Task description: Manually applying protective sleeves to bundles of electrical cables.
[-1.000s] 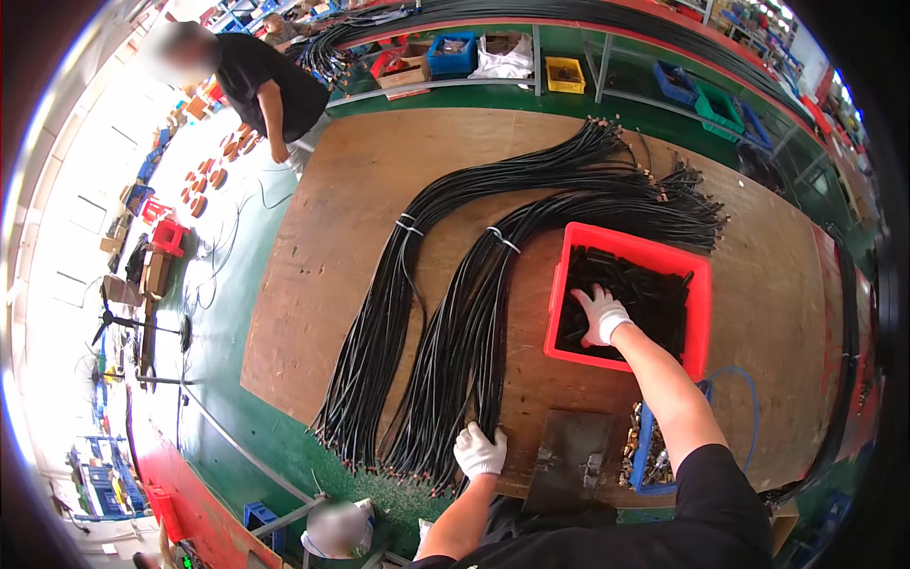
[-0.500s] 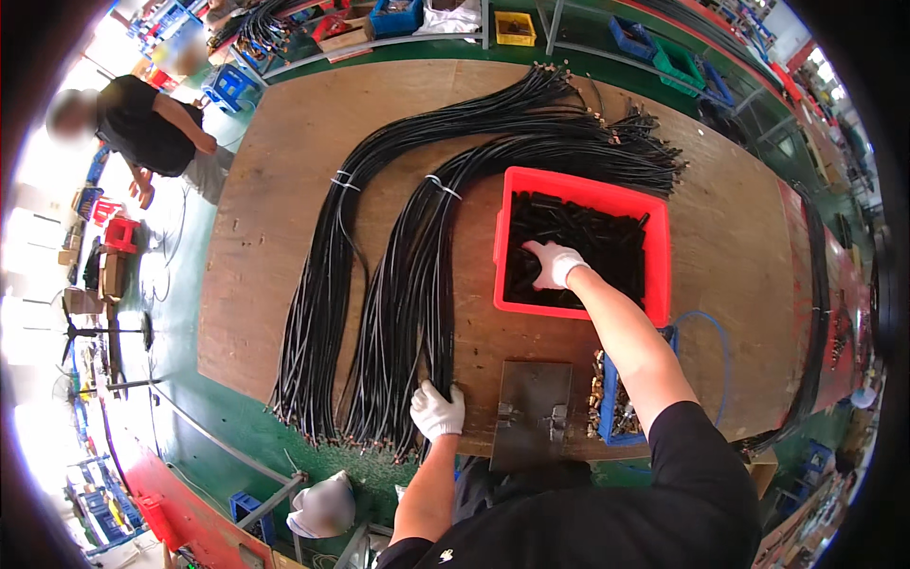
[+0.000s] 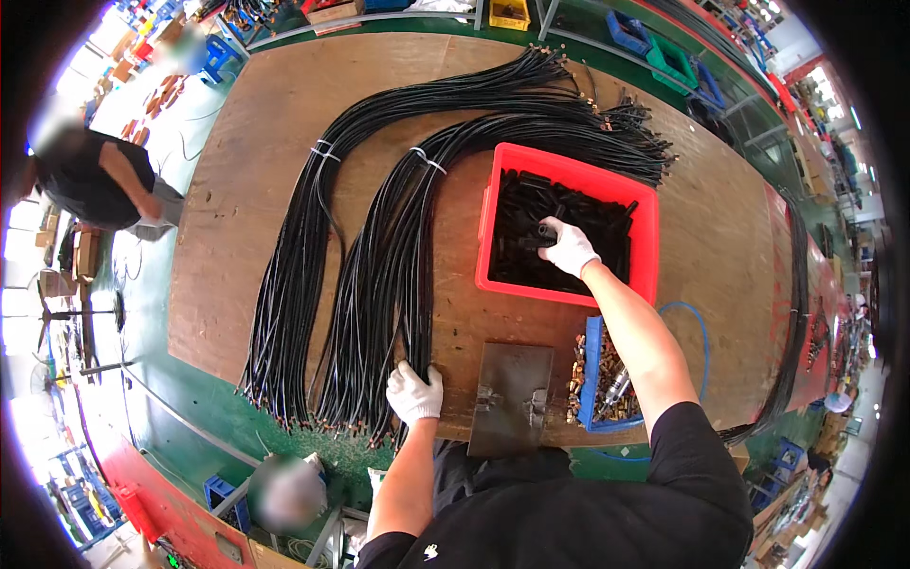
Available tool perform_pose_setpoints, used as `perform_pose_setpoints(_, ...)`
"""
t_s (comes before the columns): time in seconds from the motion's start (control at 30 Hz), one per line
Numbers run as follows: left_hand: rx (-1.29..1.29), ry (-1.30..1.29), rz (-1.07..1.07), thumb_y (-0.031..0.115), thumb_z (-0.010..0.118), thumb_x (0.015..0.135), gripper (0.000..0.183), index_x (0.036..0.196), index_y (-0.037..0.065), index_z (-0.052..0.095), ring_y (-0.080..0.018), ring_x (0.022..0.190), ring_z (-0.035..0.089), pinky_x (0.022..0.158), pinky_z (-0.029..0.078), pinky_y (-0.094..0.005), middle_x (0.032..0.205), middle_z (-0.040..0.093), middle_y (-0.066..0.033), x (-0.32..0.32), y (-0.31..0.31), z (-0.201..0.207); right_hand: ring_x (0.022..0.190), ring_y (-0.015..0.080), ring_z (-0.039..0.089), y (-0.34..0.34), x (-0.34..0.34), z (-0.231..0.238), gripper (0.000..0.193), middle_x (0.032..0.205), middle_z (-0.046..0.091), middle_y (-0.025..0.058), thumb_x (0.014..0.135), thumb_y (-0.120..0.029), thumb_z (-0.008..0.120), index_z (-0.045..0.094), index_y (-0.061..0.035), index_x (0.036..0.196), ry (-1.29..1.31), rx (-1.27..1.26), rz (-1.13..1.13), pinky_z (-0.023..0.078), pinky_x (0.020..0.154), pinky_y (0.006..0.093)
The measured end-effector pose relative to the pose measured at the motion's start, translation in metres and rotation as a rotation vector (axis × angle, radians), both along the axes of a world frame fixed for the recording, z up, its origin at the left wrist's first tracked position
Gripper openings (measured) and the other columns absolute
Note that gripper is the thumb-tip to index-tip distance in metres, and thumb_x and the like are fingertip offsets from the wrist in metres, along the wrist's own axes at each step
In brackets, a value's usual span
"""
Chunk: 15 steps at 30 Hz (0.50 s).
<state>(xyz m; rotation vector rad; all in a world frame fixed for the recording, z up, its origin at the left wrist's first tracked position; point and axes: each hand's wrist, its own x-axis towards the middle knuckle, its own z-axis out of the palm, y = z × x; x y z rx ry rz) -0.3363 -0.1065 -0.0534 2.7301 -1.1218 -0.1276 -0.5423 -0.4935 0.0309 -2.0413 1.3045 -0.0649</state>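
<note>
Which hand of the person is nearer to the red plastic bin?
Right. The right hand is inside the red plastic bin, holding black tubes; the left hand is outside, left of it and closer to the body, on black cables.

**Head-mounted fisheye view**

Looks down from above the near edge of the desk (image 3: 463, 318), facing across to the far one. Pretty close, forearms (image 3: 645, 351) at the bottom, but super wide: both left corners fit.
</note>
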Motion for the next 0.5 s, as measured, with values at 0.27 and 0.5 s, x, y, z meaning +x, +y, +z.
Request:
perform_pose_setpoints(0.27,-0.076,-0.049,-0.021,0.039,0.076,0.082,0.050,0.108,0.000,0.059,-0.0408,0.090,0.066,0.078,0.055,-0.0508,0.096,0.065,-0.0215,0.000,-0.006,0.010,0.115,0.0414,0.069,-0.002,-0.021,0.008,0.062,0.119,0.073,0.0265,0.075,-0.028,0.077,0.067,-0.0073,0.132,0.235,0.014,0.020,0.055,0.100,0.0455)
perform_pose_setpoints(0.5,-0.090,-0.008,-0.033,0.037,0.077,0.081,0.050,0.109,0.000,0.060,-0.0407,0.091,0.067,0.080,0.055,-0.0506,0.097,0.066,-0.0215,0.000,-0.009,0.017,0.072,0.0170,0.066,0.007,-0.049,-0.001,0.030,0.081,0.064,0.0033,0.079,-0.015,0.077,0.064,-0.0060,0.105,-0.333,0.237,-0.318,0.054,0.065,0.0356)
